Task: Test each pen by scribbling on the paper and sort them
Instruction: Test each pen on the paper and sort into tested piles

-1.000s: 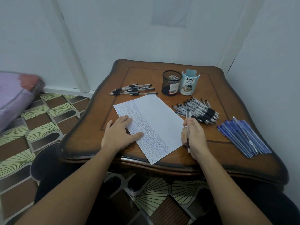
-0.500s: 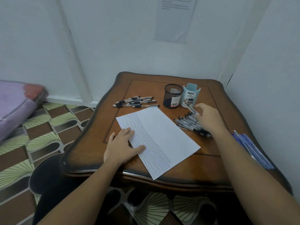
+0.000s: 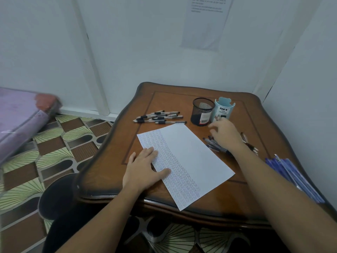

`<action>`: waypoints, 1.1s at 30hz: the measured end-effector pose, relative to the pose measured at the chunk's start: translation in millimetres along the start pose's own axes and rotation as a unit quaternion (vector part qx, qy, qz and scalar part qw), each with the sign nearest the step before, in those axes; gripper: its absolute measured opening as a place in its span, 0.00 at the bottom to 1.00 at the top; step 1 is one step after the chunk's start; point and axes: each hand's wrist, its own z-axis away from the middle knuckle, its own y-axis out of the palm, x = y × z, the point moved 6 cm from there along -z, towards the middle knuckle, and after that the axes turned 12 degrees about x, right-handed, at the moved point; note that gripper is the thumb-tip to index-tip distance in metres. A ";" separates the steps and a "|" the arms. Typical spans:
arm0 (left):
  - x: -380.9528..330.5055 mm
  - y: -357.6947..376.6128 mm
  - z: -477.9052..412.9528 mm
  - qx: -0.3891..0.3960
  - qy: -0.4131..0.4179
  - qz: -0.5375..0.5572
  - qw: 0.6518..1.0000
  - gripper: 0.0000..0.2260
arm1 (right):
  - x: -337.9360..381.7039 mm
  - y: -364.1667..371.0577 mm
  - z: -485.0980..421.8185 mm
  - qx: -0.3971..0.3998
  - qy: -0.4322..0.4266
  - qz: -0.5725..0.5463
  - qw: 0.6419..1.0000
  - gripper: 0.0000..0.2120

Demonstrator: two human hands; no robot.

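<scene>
Left hand (image 3: 142,170) flat on scribbled paper (image 3: 193,156), grip apart. Right hand (image 3: 226,136) over pen pile (image 3: 213,144), just beside blue DIY organizer (image 3: 224,109); grip blurred, cannot tell.

A dark wooden desk (image 3: 218,201) with a scalloped, glossy edge stands in a corner of pale blue-grey walls (image 3: 136,42); a white vertical strip (image 3: 91,70) runs down the back wall to a white skirting board (image 3: 82,112), and a printed sheet (image 3: 204,24) hangs on the wall above the desk, its text too small to read. The floor (image 3: 54,147) is tiled in brown rectangles and cream fan shapes; at the left lies a purple padded bundle (image 3: 16,117) with a reddish corner; the light is soft and even.
</scene>
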 end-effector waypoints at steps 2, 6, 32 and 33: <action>0.3 0.1 -0.3 0.002 -0.001 -0.002 1.000 0.37 | 23.9 14.9 -17.1 0.032 -0.039 -0.065 0.997 0.12; 1.0 1.6 -1.6 0.011 -0.002 -0.005 1.000 0.37 | 47.6 55.0 -49.9 0.051 -0.026 -0.208 0.977 0.17; 0.4 0.5 -1.2 0.017 0.002 -0.008 1.000 0.37 | 26.3 -1.2 37.6 -0.087 -0.020 -0.732 0.676 0.09; 0.4 0.8 -1.1 0.018 0.001 -0.007 1.000 0.37 | 24.7 -2.8 43.2 -0.085 -0.016 -0.715 0.694 0.07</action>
